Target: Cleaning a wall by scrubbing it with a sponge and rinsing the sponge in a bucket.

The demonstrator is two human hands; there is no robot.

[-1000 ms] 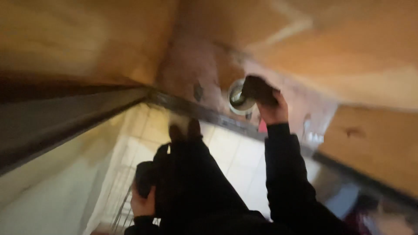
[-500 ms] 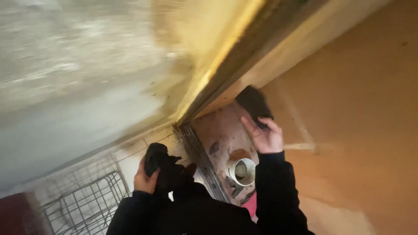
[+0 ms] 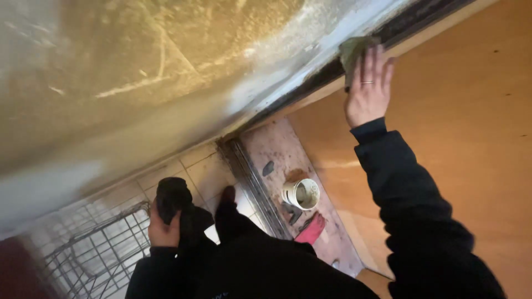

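Observation:
My right hand (image 3: 368,88) is raised high and presses a greenish cloth (image 3: 354,50) flat against the dark track of a door frame (image 3: 310,88), beside an orange-brown wooden panel (image 3: 460,144). My left hand (image 3: 162,227) hangs low by my hip and grips a dark rag (image 3: 173,196). Both arms wear black sleeves. Far below on the floor stands a white cup (image 3: 302,194) next to a red object (image 3: 311,228).
A wire rack (image 3: 94,249) stands on the white tiled floor at the lower left. A metal threshold strip (image 3: 252,182) runs between the tiles and a worn reddish floor. A pale, smeared surface (image 3: 138,72) fills the upper left.
My right hand has gone up along the frame, away from the floor area, and now presses the cloth higher on the dark track. The view has tilted. My left hand stays low with the rag.

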